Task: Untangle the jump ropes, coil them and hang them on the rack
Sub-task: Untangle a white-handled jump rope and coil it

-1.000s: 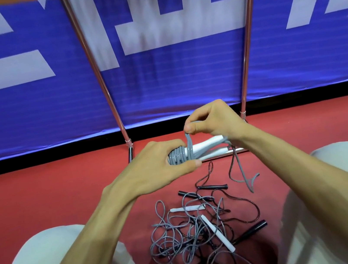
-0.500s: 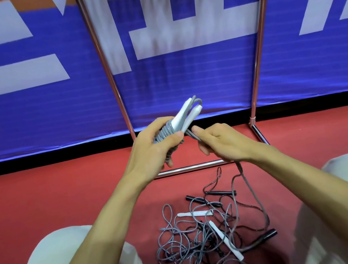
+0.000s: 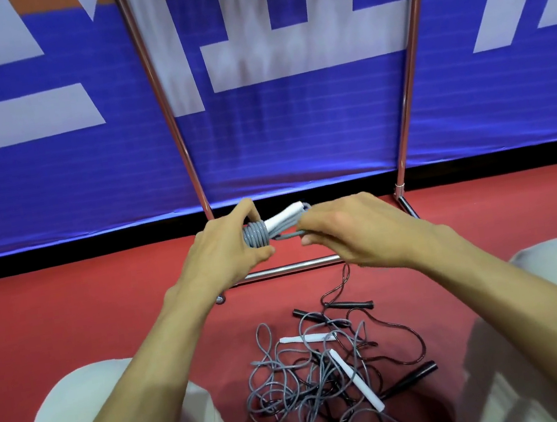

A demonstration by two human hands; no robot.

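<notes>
Since half a second ago the right hand (image 3: 353,231) has risen level with the coiled grey jump rope (image 3: 256,235), held before the rack (image 3: 289,267) above the floor tangle (image 3: 313,373). Should the tail (image 3: 286,235) slip, the wraps may spring loose (stiff-looking cord). The left hand (image 3: 228,251) curls its fingers round the coil; right fingertips pinch its tail.

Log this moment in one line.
left hand grips coiled grey rope | right hand pinches its cord | tangled ropes on floor
</notes>
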